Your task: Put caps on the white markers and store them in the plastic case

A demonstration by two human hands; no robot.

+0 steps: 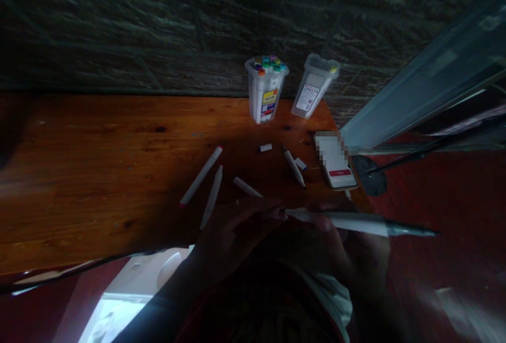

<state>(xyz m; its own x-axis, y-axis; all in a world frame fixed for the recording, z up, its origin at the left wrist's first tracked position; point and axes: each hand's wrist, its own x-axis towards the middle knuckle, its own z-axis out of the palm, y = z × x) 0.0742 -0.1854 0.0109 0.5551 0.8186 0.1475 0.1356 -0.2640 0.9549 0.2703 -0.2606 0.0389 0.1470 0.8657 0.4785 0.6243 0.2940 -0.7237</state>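
Note:
In front of my body, my right hand [351, 253] is closed around a white double-ended marker [359, 222]. One bare end with a dark tip points right, over the red floor. The other narrow end points left, towards my left hand [237, 227]. The fingers of my left hand pinch a small pale marker cap [273, 213], its reddish opening close to that end; whether they touch I cannot tell. Just beyond lie an uncapped marker [294, 168], a loose cap [301, 164], another cap [264, 148] and a white stick-like piece [247, 187], partly behind my left hand.
On the wooden table [98, 174] lie a red-ended marker [201, 176] and a white marker [212, 198]. By the brick wall stand a clear box of markers [266, 90] and a tilted, nearly unfilled box [315, 87]. A phone [336, 161] sits at the right edge.

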